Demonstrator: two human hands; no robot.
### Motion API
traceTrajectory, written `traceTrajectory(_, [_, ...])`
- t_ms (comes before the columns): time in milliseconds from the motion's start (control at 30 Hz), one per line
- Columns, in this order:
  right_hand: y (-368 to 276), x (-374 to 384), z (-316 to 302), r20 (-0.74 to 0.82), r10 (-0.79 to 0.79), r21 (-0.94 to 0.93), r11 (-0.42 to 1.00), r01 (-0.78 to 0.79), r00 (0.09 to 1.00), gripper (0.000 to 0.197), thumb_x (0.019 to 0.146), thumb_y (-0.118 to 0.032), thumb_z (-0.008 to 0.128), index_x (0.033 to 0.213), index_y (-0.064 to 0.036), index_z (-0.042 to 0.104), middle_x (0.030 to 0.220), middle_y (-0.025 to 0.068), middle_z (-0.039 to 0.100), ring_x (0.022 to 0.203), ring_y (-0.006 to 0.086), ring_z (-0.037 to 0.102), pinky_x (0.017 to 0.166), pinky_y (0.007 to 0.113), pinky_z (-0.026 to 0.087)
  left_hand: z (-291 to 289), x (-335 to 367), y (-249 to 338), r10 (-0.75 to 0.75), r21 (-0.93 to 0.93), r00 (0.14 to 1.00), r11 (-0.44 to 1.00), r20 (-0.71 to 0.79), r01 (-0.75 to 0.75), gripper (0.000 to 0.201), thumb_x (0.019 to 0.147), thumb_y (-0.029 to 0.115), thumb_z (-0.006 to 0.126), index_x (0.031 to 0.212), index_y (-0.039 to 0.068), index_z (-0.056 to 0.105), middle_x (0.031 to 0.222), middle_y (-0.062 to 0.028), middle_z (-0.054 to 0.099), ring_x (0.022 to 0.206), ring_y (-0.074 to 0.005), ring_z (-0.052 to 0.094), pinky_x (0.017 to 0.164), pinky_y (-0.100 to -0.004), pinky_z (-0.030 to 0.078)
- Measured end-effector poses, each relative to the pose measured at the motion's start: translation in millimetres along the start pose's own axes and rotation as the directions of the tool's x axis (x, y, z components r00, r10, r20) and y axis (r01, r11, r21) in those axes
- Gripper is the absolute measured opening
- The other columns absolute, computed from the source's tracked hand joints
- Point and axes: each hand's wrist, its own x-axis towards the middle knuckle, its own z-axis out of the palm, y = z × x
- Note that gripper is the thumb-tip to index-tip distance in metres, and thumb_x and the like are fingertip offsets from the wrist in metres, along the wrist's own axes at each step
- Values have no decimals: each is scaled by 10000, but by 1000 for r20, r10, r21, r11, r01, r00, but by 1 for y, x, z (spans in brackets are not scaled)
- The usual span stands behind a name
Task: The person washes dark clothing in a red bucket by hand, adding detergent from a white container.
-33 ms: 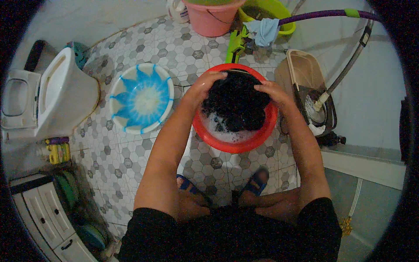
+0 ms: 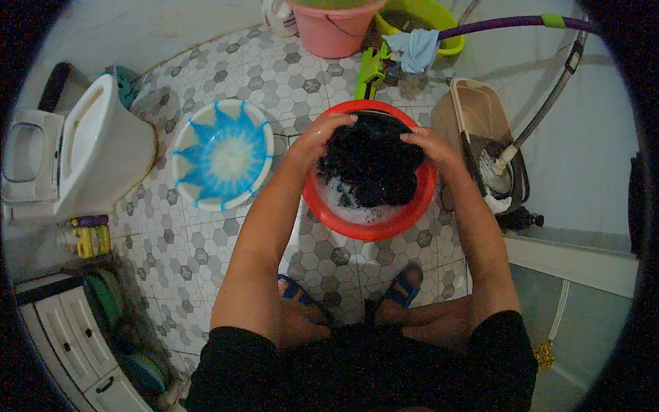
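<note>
Black wet cloth (image 2: 374, 158) lies bunched in a round red basin (image 2: 371, 232) on the floor, with white suds along its near and left edges. My left hand (image 2: 325, 132) grips the cloth's upper left edge at the basin's rim, its fingers curled over it. On the other side, my right hand (image 2: 428, 142) has hold of the upper right edge, with the thumb and fingers pressing the fabric. Parts of the fingers disappear into the dark cloth. Whether it is a garment cannot be made out.
A blue-and-white basin (image 2: 231, 156) stands to the left, near a white toilet (image 2: 110, 151). Beyond are a pink bucket (image 2: 334, 31), a green mop head (image 2: 371, 72) and a yellow-green tub (image 2: 449, 44). A beige mop bucket (image 2: 480, 110) stands right; a cabinet (image 2: 72, 336) lower left.
</note>
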Motion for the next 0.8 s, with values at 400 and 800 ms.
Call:
traceTrajectory(400, [1, 6, 0, 42, -256, -216, 941, 259, 966, 417, 764, -133, 685, 1164, -20, 646, 1066, 39, 681, 949, 192, 627, 908, 334, 474, -17, -9, 0, -25, -42, 981, 999, 193, 34, 339, 855, 275, 720, 1090, 36, 673, 996, -88, 713, 896, -209, 675, 842, -378, 537])
traceTrajectory(800, [2, 4, 14, 47, -359, -573, 754, 320, 932, 260, 798, -120, 729, 1025, -9, 665, 873, 0, 654, 821, 128, 604, 782, 301, 494, -2, -2, 23, 153, -83, 978, 986, 142, -142, 281, 906, 259, 679, 1071, 35, 636, 971, -75, 694, 858, -197, 671, 767, -334, 544])
